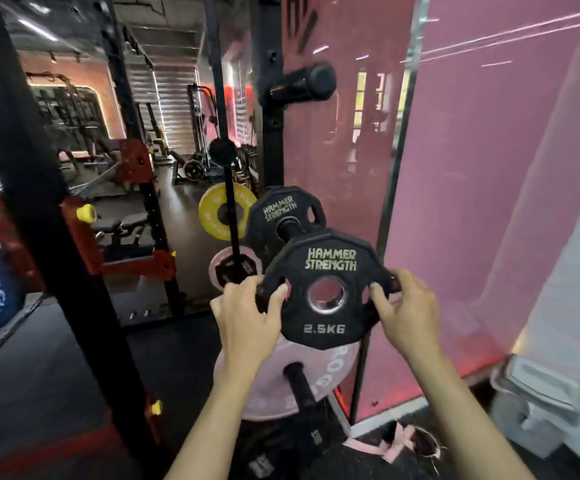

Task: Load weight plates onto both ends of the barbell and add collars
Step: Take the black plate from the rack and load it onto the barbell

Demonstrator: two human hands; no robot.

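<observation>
Small black 2.5 kg plate (326,289): rigid, rubber-coated, likely light. Left hand (247,317) and right hand (403,310) grasp opposite rim cut-outs; good hold.

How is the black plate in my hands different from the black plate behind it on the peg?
The held plate is off any peg, its centre hole open, gripped by the left hand and right hand. The rear plate sits on a storage peg that fills its hole. Both are black and read Hammer Strength.
</observation>
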